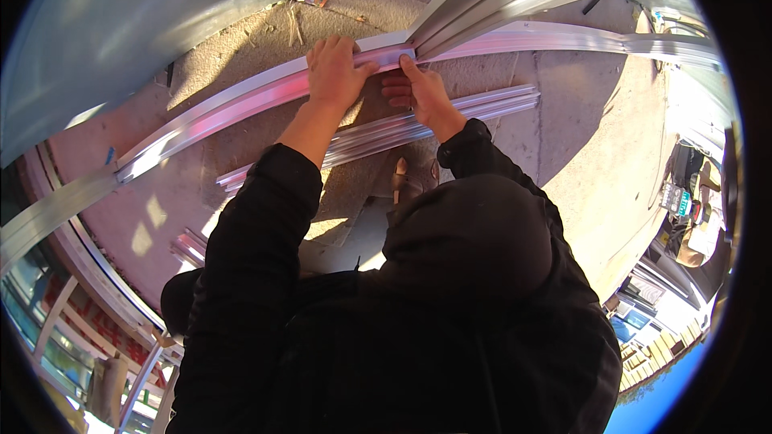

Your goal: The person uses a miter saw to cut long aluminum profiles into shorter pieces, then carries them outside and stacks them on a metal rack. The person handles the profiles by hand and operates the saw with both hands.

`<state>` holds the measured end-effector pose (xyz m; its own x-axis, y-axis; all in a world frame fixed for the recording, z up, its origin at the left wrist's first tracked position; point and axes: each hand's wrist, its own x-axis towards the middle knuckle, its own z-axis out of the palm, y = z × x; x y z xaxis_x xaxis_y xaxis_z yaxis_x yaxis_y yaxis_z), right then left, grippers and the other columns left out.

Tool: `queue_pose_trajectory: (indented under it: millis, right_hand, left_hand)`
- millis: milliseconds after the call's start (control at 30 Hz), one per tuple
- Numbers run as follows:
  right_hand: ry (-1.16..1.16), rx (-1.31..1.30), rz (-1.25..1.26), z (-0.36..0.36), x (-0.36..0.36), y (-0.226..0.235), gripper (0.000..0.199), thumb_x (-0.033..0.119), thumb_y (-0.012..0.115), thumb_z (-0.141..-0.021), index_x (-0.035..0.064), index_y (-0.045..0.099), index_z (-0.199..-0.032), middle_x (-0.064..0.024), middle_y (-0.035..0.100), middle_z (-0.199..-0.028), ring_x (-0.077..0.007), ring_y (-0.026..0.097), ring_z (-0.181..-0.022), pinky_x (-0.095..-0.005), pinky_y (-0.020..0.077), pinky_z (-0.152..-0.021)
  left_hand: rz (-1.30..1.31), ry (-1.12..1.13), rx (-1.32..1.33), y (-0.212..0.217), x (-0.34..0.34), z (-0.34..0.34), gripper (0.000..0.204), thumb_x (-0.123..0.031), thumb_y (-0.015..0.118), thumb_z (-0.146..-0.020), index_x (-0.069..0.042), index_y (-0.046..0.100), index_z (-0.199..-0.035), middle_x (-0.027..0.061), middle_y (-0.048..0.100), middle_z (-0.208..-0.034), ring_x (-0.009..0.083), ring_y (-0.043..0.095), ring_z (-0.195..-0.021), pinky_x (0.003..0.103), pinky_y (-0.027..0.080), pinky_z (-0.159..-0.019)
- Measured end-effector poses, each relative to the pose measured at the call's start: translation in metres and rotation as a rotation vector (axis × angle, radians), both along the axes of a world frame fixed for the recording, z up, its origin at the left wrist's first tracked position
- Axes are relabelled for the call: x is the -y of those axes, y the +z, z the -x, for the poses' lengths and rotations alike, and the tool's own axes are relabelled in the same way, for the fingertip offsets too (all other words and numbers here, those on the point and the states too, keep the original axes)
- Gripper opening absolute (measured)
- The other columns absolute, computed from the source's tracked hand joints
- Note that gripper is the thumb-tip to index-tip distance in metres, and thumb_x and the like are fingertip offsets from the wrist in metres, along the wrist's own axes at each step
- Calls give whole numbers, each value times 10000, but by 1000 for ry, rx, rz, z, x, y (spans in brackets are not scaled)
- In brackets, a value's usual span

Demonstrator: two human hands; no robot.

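A long silvery metal rail with a pinkish sheen runs across in front of me and meets a tilted metal upright. My left hand is closed over the rail, left of the joint, its fingers hooked over the far edge. Close to the foot of the upright, my right hand presses its thumb on the rail. The fingers of that hand curl together below the rail's near edge. Whether a small part sits under the thumb is hidden.
Several loose metal profiles lie on the concrete floor below the rail. A shorter bundle of profiles lies at the left. A large grey sheet stands at the far left. Tools and bags sit at the right.
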<state>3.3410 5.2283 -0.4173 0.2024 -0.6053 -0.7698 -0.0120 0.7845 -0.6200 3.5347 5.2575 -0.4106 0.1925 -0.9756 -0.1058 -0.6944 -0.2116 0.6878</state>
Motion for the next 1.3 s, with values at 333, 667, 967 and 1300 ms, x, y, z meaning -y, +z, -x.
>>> queue_pose_trajectory:
  millis: [333,667,967,1300]
  right_hand:
    - [12,59,-94,6,-1,-3,515,489,540,-1028,26,593,-1248,-169,709,-1045,-263,724,-852,-366,598,-664]
    - [246,-177,-71,9,18,17,596,555,478,-1028,-8,628,-1153,-157,715,-988,-240,715,-782,-333,558,-604]
    - [1367,-441,798,-102,48,64,403,375,645,-949,-13,693,-1044,-144,697,-889,-291,693,-884,-419,528,-788]
    - [1674,-486,1097,-254,-9,36,551,434,735,-831,-24,677,-1133,-227,623,-1149,-373,594,-1098,-455,466,-932]
  left_hand:
    - [-21,-42,15,4,-25,-47,383,-335,837,-747,-78,685,-986,83,635,-999,317,576,-1067,454,407,-973]
    - [-94,7,59,9,-70,-120,399,-399,820,-760,-100,697,-994,80,631,-1036,303,559,-1110,438,385,-1007]
    - [197,747,151,-11,-124,-119,447,-293,842,-738,-115,641,-1095,100,569,-1191,331,501,-1187,446,324,-1090]
    - [303,1419,-1592,-61,-161,-149,377,-235,716,-969,-20,526,-1214,82,657,-1099,216,658,-974,426,538,-960]
